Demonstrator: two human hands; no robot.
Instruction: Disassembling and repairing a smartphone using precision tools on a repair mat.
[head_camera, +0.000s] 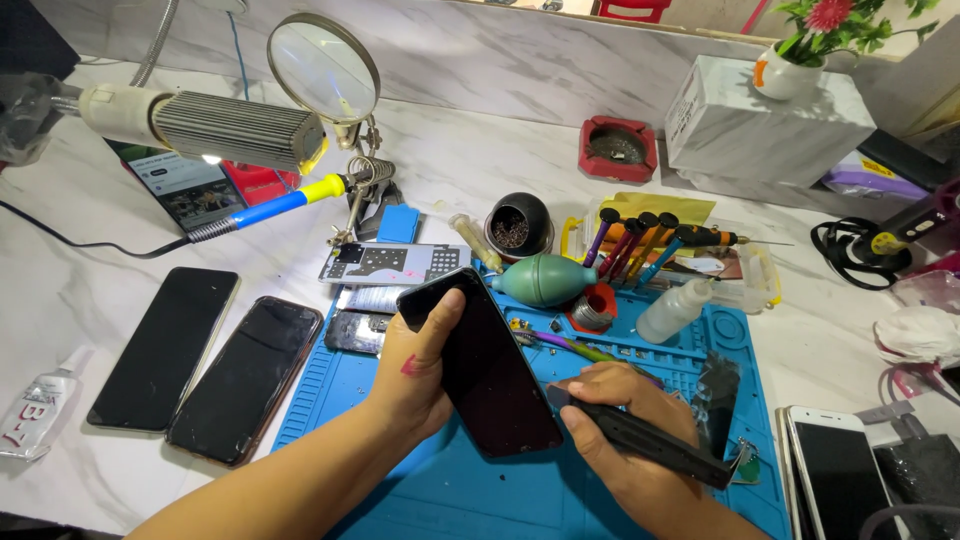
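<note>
Over the blue mat (470, 490) on the marble bench (480, 165), the left hand (415, 375) holds a black phone (480, 375) tilted up on its edge, screen side toward the camera. The thumb lies across the glass near the top and the fingers wrap behind, so the grip is clamped on the phone. The right hand (625, 440) is closed around a dark flat tool (650, 440), its grip tight on the handle, with the tool's near end touching the phone's lower right edge. The far end of the tool points toward the right side of the mat.

Behind the phone lie a green blower (545, 280), a small red holder (598, 305), a white squeeze bottle (675, 310) and a rack of screwdrivers (640, 245) with coloured handles. A black pot (520, 225) stands just behind the blower. Left of the mat, two dark phones (205, 360) lie side by side on the bench, with a glue tube (35, 415) near the edge. A lamp (215, 128) and a magnifier (323, 68) hang over the back left. A white phone (835, 470) lies at the right.
</note>
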